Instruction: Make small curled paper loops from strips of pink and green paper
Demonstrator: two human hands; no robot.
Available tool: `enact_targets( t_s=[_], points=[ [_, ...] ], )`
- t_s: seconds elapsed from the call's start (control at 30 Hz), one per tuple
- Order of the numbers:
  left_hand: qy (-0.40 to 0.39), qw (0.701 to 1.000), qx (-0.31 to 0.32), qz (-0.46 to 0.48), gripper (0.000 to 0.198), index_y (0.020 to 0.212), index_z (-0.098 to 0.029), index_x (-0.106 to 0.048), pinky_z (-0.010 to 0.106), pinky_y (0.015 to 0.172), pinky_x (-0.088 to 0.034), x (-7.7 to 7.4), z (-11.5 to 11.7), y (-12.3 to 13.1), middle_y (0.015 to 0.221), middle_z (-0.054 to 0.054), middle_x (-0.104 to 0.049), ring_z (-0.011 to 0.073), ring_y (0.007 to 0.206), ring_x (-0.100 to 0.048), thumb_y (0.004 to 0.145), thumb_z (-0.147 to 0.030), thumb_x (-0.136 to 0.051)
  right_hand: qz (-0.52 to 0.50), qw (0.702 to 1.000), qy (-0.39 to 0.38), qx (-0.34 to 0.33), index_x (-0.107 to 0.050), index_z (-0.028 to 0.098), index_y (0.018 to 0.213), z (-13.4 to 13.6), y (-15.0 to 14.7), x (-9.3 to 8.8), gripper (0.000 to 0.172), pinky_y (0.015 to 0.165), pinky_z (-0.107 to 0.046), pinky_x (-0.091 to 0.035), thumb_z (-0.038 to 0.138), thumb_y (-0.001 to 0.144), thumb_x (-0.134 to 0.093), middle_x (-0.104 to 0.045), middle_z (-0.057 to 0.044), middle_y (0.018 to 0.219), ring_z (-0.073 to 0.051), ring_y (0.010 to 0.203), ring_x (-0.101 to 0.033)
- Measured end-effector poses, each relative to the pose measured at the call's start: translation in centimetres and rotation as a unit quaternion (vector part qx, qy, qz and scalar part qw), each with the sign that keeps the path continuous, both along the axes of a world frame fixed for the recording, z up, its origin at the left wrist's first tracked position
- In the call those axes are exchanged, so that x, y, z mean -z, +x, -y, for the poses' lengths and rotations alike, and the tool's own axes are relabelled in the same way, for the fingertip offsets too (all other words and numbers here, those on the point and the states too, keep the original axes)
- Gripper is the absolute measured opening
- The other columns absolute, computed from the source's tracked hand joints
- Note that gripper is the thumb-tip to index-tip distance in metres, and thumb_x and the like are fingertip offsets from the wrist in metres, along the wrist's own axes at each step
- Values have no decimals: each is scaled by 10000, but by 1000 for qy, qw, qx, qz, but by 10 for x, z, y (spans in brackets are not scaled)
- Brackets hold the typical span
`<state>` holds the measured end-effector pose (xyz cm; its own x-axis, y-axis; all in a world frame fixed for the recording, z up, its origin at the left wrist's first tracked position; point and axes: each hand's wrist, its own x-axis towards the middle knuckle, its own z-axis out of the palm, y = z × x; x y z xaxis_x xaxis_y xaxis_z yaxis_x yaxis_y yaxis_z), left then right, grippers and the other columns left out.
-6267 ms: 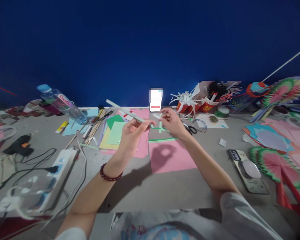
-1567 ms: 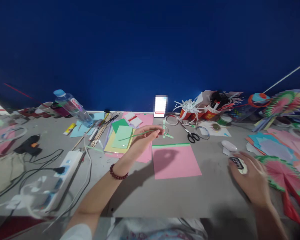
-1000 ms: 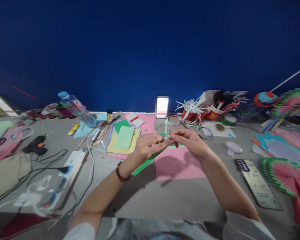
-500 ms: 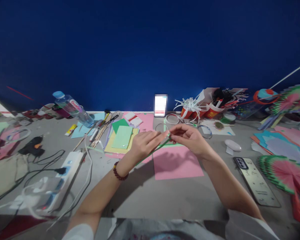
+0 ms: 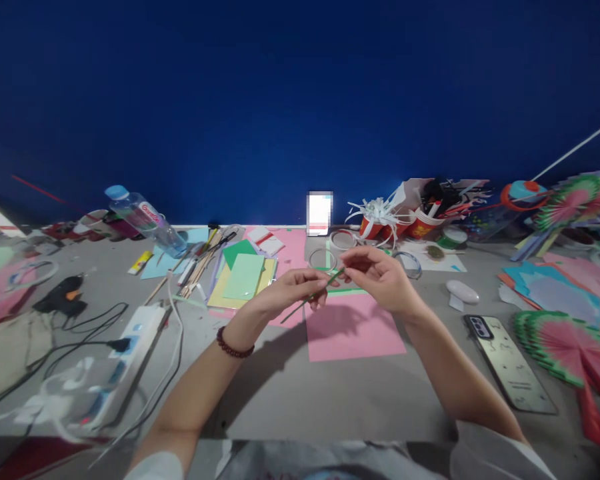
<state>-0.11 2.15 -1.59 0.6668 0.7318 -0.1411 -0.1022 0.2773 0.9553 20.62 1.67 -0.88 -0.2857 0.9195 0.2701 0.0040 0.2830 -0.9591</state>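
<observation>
A thin green stick (image 5: 307,298) slants up to the right between my hands, above the table. My right hand (image 5: 375,273) pinches its upper end between thumb and fingertips. Around its middle, my left hand (image 5: 297,288) is closed, with the thumb laid along it and the fingers curled beneath. The stick's lower end pokes out below the left hand. Under the hands lies a pink paper sheet (image 5: 355,333), with their shadow across it. Just behind the fingers are a roll of tape (image 5: 323,251) and a green strip (image 5: 353,291).
Paper sheets (image 5: 244,277) and thin sticks (image 5: 196,272) lie on the left, near a tilted bottle (image 5: 153,220) and a power strip (image 5: 125,360). At right are a phone (image 5: 513,363), a paper fan (image 5: 563,347) and a white mouse-shaped object (image 5: 463,291). Red cups (image 5: 425,223) stand behind.
My left hand has turned from lying flat over the stick to gripping it with the thumb on top. More of the stick shows. The right hand keeps its pinch.
</observation>
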Motion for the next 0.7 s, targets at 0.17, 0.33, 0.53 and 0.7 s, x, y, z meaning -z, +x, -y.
enact_targets(
  t_s=[0.17,0.33,0.53,0.7],
  points=[
    [-4,997,-80,-10,306,788,-128,-657,182,514,-417,3,0,2,536,-41,-558,58,495,-512,667,-365,-809,30,999,-2,-21,-603,217,1097,2,4,-5,284,760,-332,-557,315,833,-639,-645,-85,1042,-190,928,-637],
    [47,988,-133,-62,305,746,-123,-665,189,522,-430,6,0,6,536,-33,-571,65,513,-512,616,-340,-837,108,994,-1,-29,-609,213,1113,1,-1,1,338,838,-358,-534,321,803,-689,-656,-85,1049,-209,978,-630],
    [127,971,-189,-78,302,798,-138,-692,212,539,-480,9,3,10,599,0,-626,99,557,-578,657,-380,-805,97,995,18,13,-649,204,1057,0,-7,10,261,842,-366,-528,351,841,-645,-676,-79,1004,-206,947,-636],
    [208,949,-213,-100,246,830,-145,-709,232,576,-524,2,11,11,714,54,-698,122,601,-632,791,-387,-693,132,990,54,23,-700,208,956,2,-3,2,184,774,-356,-530,347,852,-638,-706,-67,919,-205,859,-654]
  ],
)
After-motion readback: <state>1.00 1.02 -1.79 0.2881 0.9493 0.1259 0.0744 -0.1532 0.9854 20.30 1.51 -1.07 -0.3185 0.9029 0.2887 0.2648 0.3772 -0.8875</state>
